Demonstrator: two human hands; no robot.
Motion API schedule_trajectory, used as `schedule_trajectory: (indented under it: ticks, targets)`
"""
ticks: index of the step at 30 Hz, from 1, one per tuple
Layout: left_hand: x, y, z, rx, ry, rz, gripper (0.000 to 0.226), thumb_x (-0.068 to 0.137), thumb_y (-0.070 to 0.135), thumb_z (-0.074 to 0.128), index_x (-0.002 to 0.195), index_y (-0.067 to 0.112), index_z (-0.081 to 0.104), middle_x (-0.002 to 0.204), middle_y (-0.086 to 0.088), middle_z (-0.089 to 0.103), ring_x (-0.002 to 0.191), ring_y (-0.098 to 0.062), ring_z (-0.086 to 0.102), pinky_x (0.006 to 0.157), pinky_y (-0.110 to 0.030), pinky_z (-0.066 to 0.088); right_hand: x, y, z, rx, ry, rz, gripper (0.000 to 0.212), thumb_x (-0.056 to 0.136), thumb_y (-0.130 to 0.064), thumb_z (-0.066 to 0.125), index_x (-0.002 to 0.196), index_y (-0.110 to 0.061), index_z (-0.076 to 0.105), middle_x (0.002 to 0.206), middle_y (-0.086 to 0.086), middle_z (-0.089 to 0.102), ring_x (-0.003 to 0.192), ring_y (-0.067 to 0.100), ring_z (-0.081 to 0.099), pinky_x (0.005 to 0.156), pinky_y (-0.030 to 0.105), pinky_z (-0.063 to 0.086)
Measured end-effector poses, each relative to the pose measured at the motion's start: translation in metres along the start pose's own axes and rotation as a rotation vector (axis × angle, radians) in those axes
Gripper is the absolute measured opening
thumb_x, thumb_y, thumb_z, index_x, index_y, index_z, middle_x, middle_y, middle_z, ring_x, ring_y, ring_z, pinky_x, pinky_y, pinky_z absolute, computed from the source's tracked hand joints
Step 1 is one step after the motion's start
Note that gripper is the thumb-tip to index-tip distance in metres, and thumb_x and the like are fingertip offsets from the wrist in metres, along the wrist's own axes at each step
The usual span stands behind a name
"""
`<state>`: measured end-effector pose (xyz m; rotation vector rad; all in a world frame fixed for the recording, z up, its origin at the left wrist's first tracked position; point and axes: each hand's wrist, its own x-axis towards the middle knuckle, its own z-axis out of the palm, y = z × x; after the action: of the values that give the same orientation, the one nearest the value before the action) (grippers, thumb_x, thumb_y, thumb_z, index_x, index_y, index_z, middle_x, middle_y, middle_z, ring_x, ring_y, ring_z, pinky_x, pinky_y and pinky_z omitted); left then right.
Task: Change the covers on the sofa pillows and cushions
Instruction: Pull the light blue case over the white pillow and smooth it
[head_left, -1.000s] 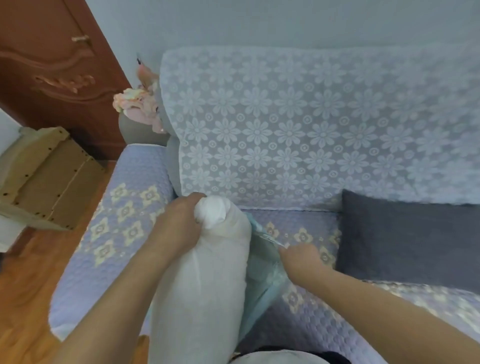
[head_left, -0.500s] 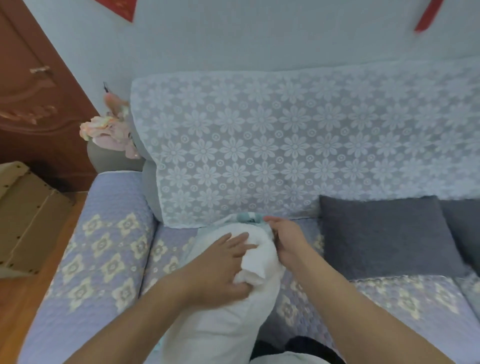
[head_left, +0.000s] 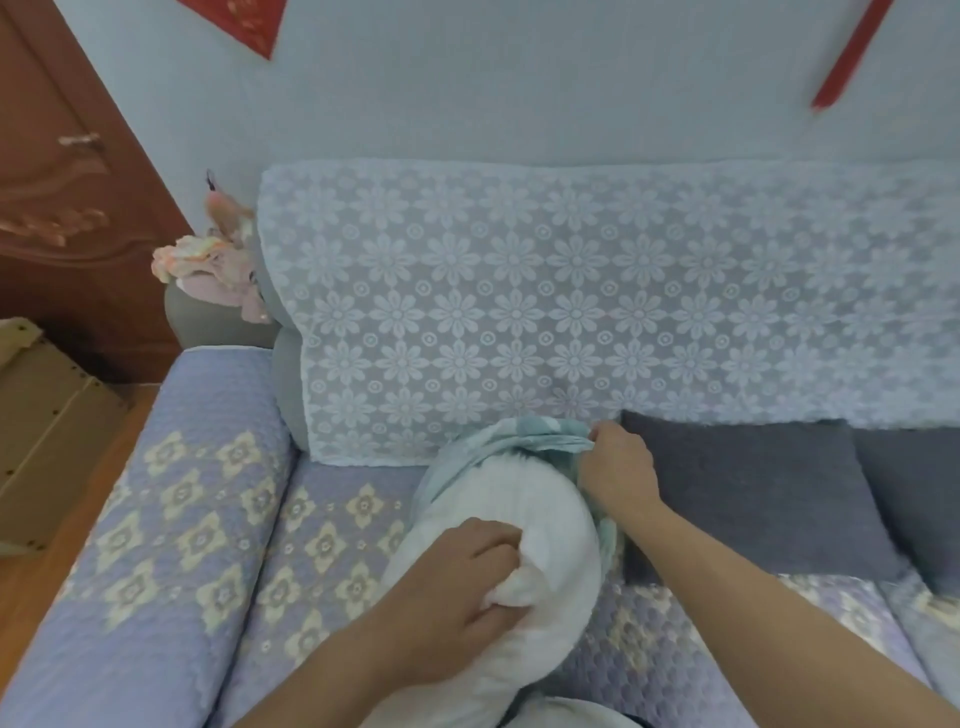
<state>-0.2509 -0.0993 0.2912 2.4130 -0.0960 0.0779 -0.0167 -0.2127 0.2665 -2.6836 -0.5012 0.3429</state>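
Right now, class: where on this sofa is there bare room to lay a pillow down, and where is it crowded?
Free: the seat between the patterned armrest and the white pillow insert, below the lace throw. Crowded: the right side, where grey cushions lie, and the middle, where the left hand grips the insert and the right hand pinches the teal cover.

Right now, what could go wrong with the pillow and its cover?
1. The left hand grips only a bunched corner of the white pillow, so it might slip out.
2. The right hand pinches just one edge of the teal cover, which sits crumpled over the pillow's far end; a hard pull could strain it or leave it twisted.
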Motion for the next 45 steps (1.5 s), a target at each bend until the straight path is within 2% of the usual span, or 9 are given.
schedule_trajectory:
  ticks: [5,9,12,21,27,33,36,41,45]
  targets:
    - [0.034,0.021,-0.036,-0.18,-0.095,0.093,0.025,0.091,0.022,0.063,0.072,0.006,0.056,0.121,-0.005,0.069,0.139,-0.008,0.046,0.122,-0.034,0.02,-0.002,-0.014,-0.009,0.109,0.095,0.064,0.024,0.098,-0.022,0.038,0.092,-0.011,0.058,0.091,0.006,0.058,0.083,0.029,0.057,0.069,0.035,0.043]
    - [0.068,0.018,-0.047,-0.31,-0.308,-0.245,0.033,0.103,0.033,0.05,0.075,0.015,0.053,0.07,0.01,0.063,0.071,0.002,0.06,0.109,-0.022,0.036,-0.01,-0.023,-0.009,0.119,0.161,0.07,0.028,0.1,-0.025,0.037,0.105,-0.012,0.061,0.103,0.008,0.064,0.093,0.032,0.062,0.079,0.039,0.051]
    - [0.107,-0.007,-0.033,-0.054,-0.169,-0.454,0.01,0.098,0.037,0.056,0.101,0.03,0.05,0.083,0.012,0.06,0.079,-0.01,0.06,0.073,-0.033,0.048,-0.032,-0.03,-0.008,0.218,0.231,-0.023,0.02,0.1,-0.014,0.041,0.088,-0.018,0.056,0.08,-0.012,0.054,0.082,0.021,0.057,0.061,0.014,0.033]
    - [0.132,-0.036,0.022,0.297,0.52,-0.369,0.03,0.086,0.033,0.069,0.105,0.02,0.049,0.099,0.0,0.053,0.07,-0.022,0.058,0.053,-0.038,0.049,-0.08,-0.012,0.021,0.052,0.236,-0.304,0.029,0.088,-0.01,0.058,0.113,-0.023,0.053,0.088,-0.003,0.063,0.073,0.021,0.064,0.059,0.034,0.049]
    - [0.114,-0.015,0.055,0.385,0.567,-0.123,0.054,0.053,-0.006,0.079,0.097,0.014,0.053,0.094,-0.011,0.063,0.074,-0.029,0.062,0.047,-0.034,0.048,-0.062,0.024,0.01,0.167,0.424,0.079,0.022,0.088,-0.009,0.053,0.109,-0.017,0.054,0.101,0.002,0.058,0.09,0.024,0.055,0.064,0.034,0.041]
    - [0.114,-0.023,0.061,0.342,0.632,-0.247,0.028,0.073,0.006,0.073,0.097,0.012,0.061,0.093,-0.006,0.059,0.079,-0.026,0.056,0.061,-0.041,0.049,-0.096,-0.002,0.026,0.431,0.322,-0.199,0.021,0.091,-0.016,0.052,0.107,-0.016,0.066,0.099,-0.006,0.062,0.09,0.015,0.057,0.079,0.027,0.047]
    - [0.114,-0.028,0.052,0.247,0.711,-0.25,0.027,0.075,0.006,0.07,0.101,0.011,0.063,0.096,-0.005,0.06,0.084,-0.025,0.056,0.065,-0.039,0.049,-0.104,-0.007,0.028,0.322,0.162,-0.221,0.026,0.092,-0.008,0.056,0.111,-0.025,0.06,0.096,-0.014,0.056,0.085,0.007,0.052,0.069,0.014,0.039]
    - [0.098,-0.032,0.046,-0.321,0.889,-0.515,0.034,0.084,-0.009,0.061,0.089,0.025,0.059,0.087,0.012,0.06,0.082,-0.005,0.056,0.071,-0.015,0.042,-0.099,0.006,0.033,0.006,0.321,-0.526,0.022,0.073,-0.007,0.061,0.083,-0.021,0.048,0.075,-0.005,0.051,0.063,0.015,0.05,0.05,0.029,0.04]
    - [0.087,-0.031,0.057,-0.145,0.695,-0.241,0.024,0.075,-0.003,0.049,0.081,0.019,0.058,0.077,0.007,0.058,0.071,-0.009,0.051,0.066,-0.015,0.039,-0.079,0.017,0.017,0.168,0.443,-0.118,0.036,0.069,0.004,0.063,0.085,-0.023,0.046,0.08,-0.004,0.052,0.071,0.02,0.051,0.057,0.032,0.04]
